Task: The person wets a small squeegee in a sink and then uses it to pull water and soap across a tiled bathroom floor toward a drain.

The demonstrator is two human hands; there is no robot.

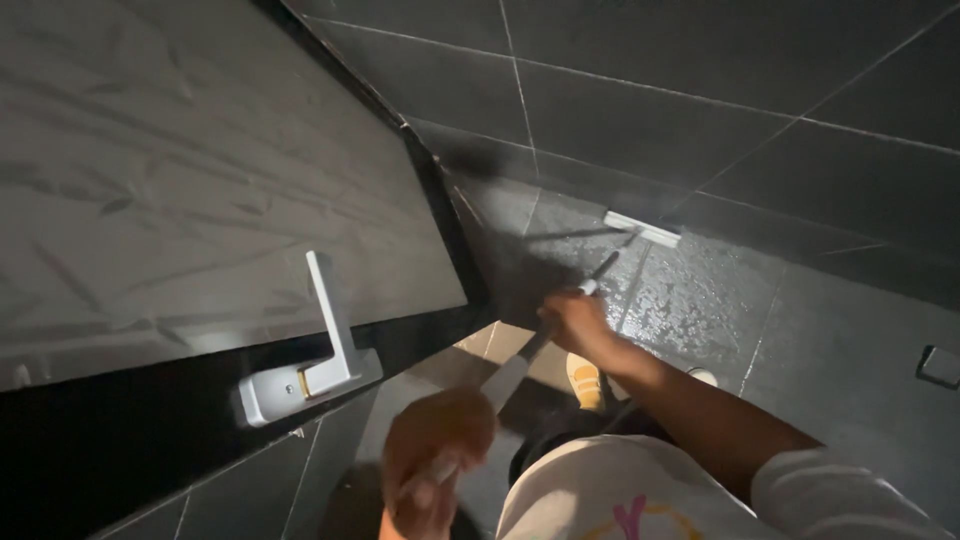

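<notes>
**Long handle, white head far out on the wet floor**

Both hands are on the tool here. The long-handled floor squeegee with its flat white head runs on a slant away from the person, up and to the right in the head view, and that long axis is the whole story. The white head lies at the far end, pressed to the dark grey tiled floor just where it meets the dark tiled wall, and the patch of floor beside the head glistens wet.

The right hand is the forward one, closed round the dark part of the shaft about midway along, nearer the head. The left hand sits at the near end, fingers wrapped round the pale grip, close to the person's body and white shirt.

So from the white head, the shaft comes back through the right hand, then the left. Further back from the head, and off to the left of the shaft, a white lever door handle juts from the edge of a door. A yellow shoe shows on the floor just behind the right hand.
</notes>
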